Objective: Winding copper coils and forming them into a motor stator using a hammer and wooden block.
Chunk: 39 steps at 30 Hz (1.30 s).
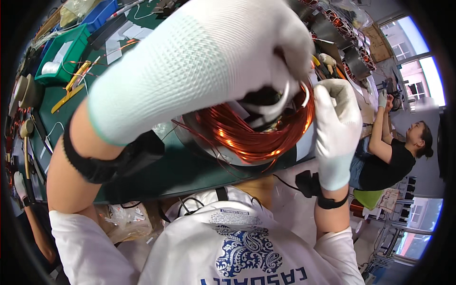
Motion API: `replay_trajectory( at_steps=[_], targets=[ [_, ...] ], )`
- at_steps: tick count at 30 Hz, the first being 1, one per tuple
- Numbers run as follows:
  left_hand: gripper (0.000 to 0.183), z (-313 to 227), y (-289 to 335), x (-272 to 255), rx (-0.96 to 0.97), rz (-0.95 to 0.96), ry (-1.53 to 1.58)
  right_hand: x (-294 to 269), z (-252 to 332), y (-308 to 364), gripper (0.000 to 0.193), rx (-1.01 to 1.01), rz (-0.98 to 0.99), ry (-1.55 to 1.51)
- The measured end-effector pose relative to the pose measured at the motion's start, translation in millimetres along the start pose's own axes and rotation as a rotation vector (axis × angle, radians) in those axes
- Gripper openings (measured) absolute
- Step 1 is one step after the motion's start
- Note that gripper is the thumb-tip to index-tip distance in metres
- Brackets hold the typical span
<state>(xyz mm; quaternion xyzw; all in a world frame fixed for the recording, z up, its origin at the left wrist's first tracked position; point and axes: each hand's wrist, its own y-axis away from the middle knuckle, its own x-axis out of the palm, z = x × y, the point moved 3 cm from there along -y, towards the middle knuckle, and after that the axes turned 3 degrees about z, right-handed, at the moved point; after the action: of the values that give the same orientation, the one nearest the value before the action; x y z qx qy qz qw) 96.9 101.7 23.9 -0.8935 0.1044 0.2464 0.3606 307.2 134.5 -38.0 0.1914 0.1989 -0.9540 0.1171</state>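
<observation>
In front of me stands a round motor stator (pixel 190 140) with a thick ring of copper windings (pixel 259 137) bulging from its near side. My left hand (pixel 266 42), in a white knit glove, reaches over it, its fingers curled down above the far right of the windings; what they hold is hidden. My right hand (pixel 338 111), also gloved, is at the right edge of the windings with its fingers curled in; I cannot make out anything in them. Between the hands, a short white sleeve (pixel 305 93) stands up by the windings. A blurred white strip (pixel 280 105) curves inside the ring.
On the green table (pixel 156 173) at left lie a green bin (pixel 71 59), yellow-handled tools (pixel 69 98) and a mallet (pixel 26 130). More wound stators (pixel 356 61) stand at the far right. A co-worker (pixel 394 152) sits at right; another person's gloved hand (pixel 20 184) shows at left.
</observation>
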Motion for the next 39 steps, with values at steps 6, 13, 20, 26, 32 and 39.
replay_trajectory(
  at_steps=[6, 13, 20, 26, 32, 39],
  targets=[
    [0.013, 23.0, -7.5, 5.9, -0.053, 0.270, -0.312, -4.2, -1.1, 0.0, 0.018, -0.064, -0.013, 0.199],
    [0.023, 38.2, 6.9, 8.3, -0.020, 0.101, -0.355, -7.8, 8.4, -17.2, 0.024, -0.046, 0.129, 0.216],
    [0.034, 39.7, 18.2, 29.3, -0.020, -0.180, -0.439, -10.8, 11.9, -22.6, 0.022, -0.042, 0.130, 0.236],
    [0.034, 47.3, 16.2, 15.7, -0.048, -0.055, -0.370, -26.2, 15.3, -19.9, 0.020, 0.074, 0.216, 0.336],
    [0.034, 53.8, 14.9, 9.7, -0.107, -0.050, -0.308, -14.1, 20.9, -37.3, 0.023, 0.052, 0.358, 0.272],
    [0.035, 77.0, 46.5, 7.5, -0.280, -0.062, -0.156, -24.7, 20.2, -49.9, 0.020, 0.058, 0.422, 0.362]
  ],
)
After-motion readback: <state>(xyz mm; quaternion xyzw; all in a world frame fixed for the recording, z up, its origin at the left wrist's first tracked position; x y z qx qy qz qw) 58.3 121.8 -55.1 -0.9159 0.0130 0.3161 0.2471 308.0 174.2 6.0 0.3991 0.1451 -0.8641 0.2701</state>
